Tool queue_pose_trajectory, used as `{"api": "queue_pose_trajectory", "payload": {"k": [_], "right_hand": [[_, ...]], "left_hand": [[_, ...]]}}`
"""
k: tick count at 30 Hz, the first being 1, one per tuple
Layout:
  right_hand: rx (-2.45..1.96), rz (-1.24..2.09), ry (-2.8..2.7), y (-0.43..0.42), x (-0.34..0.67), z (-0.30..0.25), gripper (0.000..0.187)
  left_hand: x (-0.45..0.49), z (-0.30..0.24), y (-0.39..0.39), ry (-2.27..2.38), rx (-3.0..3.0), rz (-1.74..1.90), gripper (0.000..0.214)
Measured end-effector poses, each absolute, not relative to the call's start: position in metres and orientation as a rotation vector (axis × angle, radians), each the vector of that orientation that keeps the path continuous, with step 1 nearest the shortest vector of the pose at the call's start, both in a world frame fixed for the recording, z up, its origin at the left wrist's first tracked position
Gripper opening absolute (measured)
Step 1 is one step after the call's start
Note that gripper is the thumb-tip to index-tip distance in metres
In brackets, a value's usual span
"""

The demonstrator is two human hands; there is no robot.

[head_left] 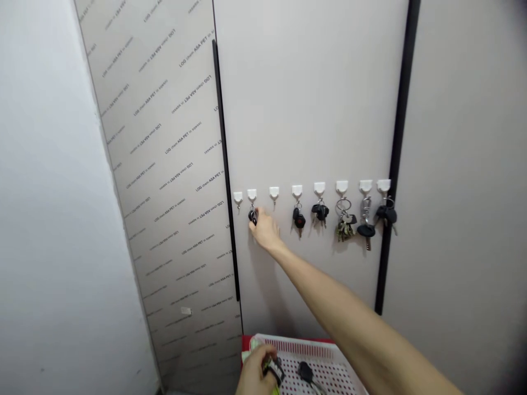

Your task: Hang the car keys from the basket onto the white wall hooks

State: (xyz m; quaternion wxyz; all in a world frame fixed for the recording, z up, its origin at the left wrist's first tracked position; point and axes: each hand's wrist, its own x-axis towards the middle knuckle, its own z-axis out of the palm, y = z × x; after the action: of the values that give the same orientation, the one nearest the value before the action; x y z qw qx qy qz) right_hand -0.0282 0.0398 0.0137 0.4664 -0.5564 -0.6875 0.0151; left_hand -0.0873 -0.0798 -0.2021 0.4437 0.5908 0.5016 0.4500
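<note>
My right hand [265,229] reaches up to the white hook [252,194] second from the left, its fingers closed on a bunch of dark keys [252,215]. The keys are at the hook's metal end; whether they bear on it or on my fingers is unclear. Low down, my left hand [257,372] is closed around another bunch of keys [275,370], with a black part and a yellow-green piece showing. It hovers at the left side of a white perforated basket [307,348]. Inside the basket lies a black-headed key [305,371] with a ring.
Several white hooks run in a row across the pale cabinet door [308,99]. Keys hang from those to the right, including a brass bunch [346,226]. The far-left hook [237,197] and third hook [274,193] hold nothing. Black handle strips [225,164] edge the door.
</note>
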Motion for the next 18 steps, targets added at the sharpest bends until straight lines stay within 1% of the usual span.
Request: {"api": "queue_pose_trajectory", "payload": {"k": [3, 5, 7, 9, 11, 12, 14, 16, 18], "right_hand": [[-1.270, 0.057, -1.656, 0.045, -0.028, 0.020, 0.030], [-1.136, 0.021, -1.634, 0.043, -0.028, 0.033, 0.025], [-1.015, -0.006, -1.674, 0.037, -0.030, 0.052, 0.022], [-0.934, 0.038, -1.802, 0.028, -0.031, 0.066, 0.022], [-0.861, 0.120, -2.024, 0.016, -0.026, 0.064, 0.023], [-0.824, 0.149, -2.143, 0.010, -0.019, 0.055, 0.023], [-0.778, 0.171, -2.340, -0.006, 0.001, 0.016, 0.023], [-0.900, 0.238, -2.404, -0.023, 0.028, -0.043, 0.023], [-1.116, 0.375, -2.409, -0.038, 0.055, -0.106, 0.026]], "left_hand": [[-0.098, -0.213, -0.079, 1.171, 1.433, 1.081, 0.035], [-0.105, -0.207, -0.078, 1.134, 1.418, 1.041, 0.041], [-0.112, -0.188, -0.078, 1.128, 1.458, 0.990, 0.046], [-0.118, -0.162, -0.080, 1.137, 1.536, 0.933, 0.052], [-0.124, -0.136, -0.081, 1.163, 1.604, 0.907, 0.052], [-0.126, -0.124, -0.081, 1.188, 1.620, 0.920, 0.050], [-0.130, -0.107, -0.079, 1.230, 1.628, 0.962, 0.043], [-0.130, -0.095, -0.074, 1.241, 1.629, 0.982, 0.035], [-0.122, -0.086, -0.065, 1.224, 1.649, 0.992, 0.029]]}}
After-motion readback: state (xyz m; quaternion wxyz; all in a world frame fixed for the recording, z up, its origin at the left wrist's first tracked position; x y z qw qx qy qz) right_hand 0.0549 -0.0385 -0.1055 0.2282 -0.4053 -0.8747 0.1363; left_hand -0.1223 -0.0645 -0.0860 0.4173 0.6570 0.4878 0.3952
